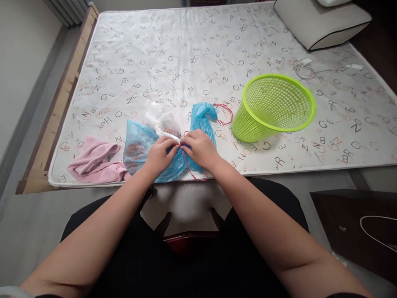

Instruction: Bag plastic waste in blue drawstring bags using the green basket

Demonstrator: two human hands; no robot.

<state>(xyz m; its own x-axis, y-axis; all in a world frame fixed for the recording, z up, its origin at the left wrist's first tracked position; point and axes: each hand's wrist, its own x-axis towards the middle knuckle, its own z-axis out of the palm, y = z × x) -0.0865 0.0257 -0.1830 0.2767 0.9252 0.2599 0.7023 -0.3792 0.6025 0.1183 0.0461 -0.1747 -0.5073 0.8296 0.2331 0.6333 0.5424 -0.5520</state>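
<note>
A blue plastic bag [139, 142] with something reddish-brown inside lies at the mattress's front edge. Its gathered middle sits between my two hands, and more crumpled blue plastic [201, 116] spreads out behind and right of them. A thin red string [188, 165] runs around the gathered part, one end looping down over the edge. My left hand [161, 154] pinches the string from the left, fingertips together. From the right, my right hand [201, 150] pinches it too, almost touching the left fingertips. Just behind my hands stands a knotted white plastic bag [161, 118].
A pink cloth [96, 159] lies left of the blue bag. To the right, a lime-green mesh basket [248, 120] leans on the letter-printed mattress [149, 49], beside a loop of red string [231, 114]. Farther back are a thin cable [305, 74] and a beige cushion-like item [322, 25].
</note>
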